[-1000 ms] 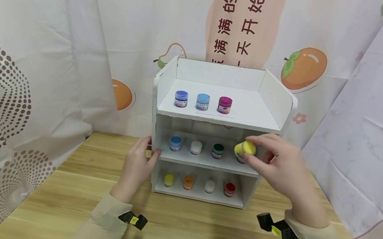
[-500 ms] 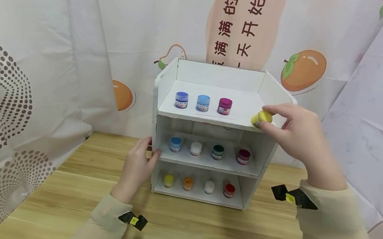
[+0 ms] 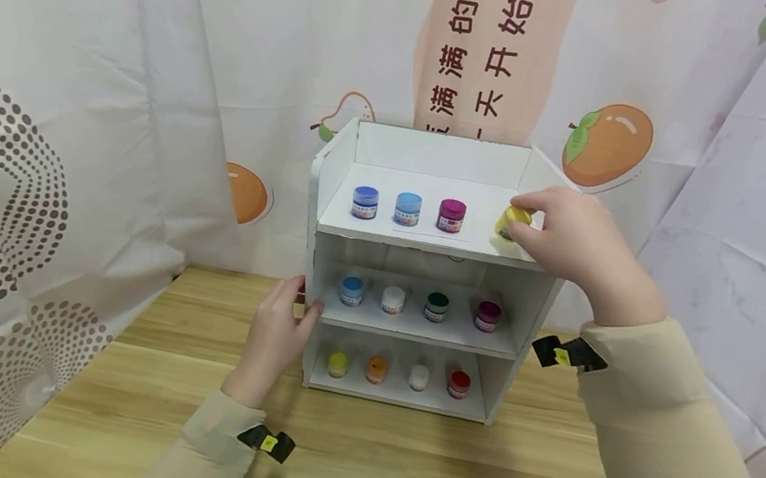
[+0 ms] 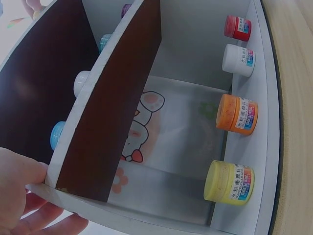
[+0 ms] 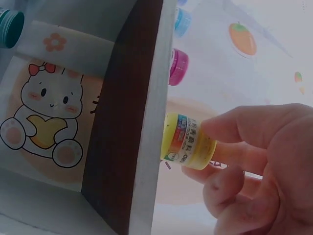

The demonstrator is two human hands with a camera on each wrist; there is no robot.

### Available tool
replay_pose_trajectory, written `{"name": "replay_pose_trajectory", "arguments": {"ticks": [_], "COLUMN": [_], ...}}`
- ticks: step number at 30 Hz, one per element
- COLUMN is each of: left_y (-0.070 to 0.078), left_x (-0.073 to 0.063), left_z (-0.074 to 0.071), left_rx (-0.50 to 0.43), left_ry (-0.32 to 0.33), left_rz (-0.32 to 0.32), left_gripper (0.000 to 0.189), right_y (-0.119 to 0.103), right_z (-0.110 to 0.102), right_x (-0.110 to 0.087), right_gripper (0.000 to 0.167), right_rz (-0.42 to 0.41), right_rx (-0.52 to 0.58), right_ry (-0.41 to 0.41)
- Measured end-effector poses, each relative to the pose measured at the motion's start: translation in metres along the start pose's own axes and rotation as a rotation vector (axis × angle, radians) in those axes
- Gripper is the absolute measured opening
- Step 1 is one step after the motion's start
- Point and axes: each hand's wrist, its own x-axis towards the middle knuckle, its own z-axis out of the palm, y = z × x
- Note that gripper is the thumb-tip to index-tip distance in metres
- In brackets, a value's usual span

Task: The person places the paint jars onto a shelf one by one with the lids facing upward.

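My right hand (image 3: 576, 242) pinches a yellow paint jar (image 5: 188, 142) by its lid end, between thumb and fingers. It is at the right end of the white shelf's (image 3: 427, 246) top board; in the head view the jar tilts slightly, and whether its base fully rests on the board I cannot tell. To its left stand a magenta jar (image 3: 451, 217), a light blue jar (image 3: 407, 209) and a dark blue jar (image 3: 364, 203). My left hand (image 3: 273, 335) grips the shelf's left side panel, its thumb (image 4: 29, 169) by the middle board's front edge.
On the middle board stand blue (image 3: 351, 291), white (image 3: 392, 300), dark green (image 3: 436, 307) and dark purple (image 3: 487, 317) jars. Yellow (image 4: 229, 182), orange (image 4: 237, 114), white (image 4: 238, 60) and red (image 4: 237, 28) jars line the bottom board. The shelf's raised right side wall (image 3: 542, 173) borders the right hand.
My right hand has lifted the yellow jar from in front of the middle board up to the top board, then inward and more upright. The left hand has stayed on the side panel.
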Motion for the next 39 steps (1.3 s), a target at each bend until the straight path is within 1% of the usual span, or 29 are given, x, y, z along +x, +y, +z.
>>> {"name": "replay_pose_trajectory", "arguments": {"ticks": [5,10,17,27,31,35,37,39], "left_y": [0.000,0.000,0.001,0.002,0.002,0.001,0.001,0.001], "left_x": [0.001,0.001,0.001,0.002,0.002,0.002,0.002,0.003], "left_z": [0.000,0.001,0.002,0.004,0.005,0.005,0.005,0.003], "left_rx": [0.000,0.001,0.000,-0.005,-0.006,-0.008,-0.007,-0.001], "left_ry": [0.004,0.004,-0.010,-0.018,-0.017,-0.015,-0.005,0.024], "left_rz": [0.005,0.001,-0.013,-0.018,-0.019,-0.015,-0.005,0.020], "left_gripper": [0.037,0.038,0.037,0.036,0.037,0.038,0.040,0.042], "right_y": [-0.003,-0.003,-0.003,-0.002,0.000,0.001,0.001,0.001], "right_z": [0.003,0.010,0.017,0.018,0.018,0.018,0.017,0.016], "right_x": [0.010,0.016,0.016,0.017,0.017,0.015,0.011,0.005], "right_gripper": [0.043,0.044,0.047,0.049,0.049,0.052,0.056,0.060], "right_rz": [0.016,0.058,0.119,0.186,0.191,0.180,0.171,0.149], "right_rx": [0.007,0.035,-0.013,0.011,0.008,0.013,0.012,0.008], "right_ry": [-0.047,-0.088,-0.127,-0.163,-0.159,-0.154,-0.138,-0.094]}}
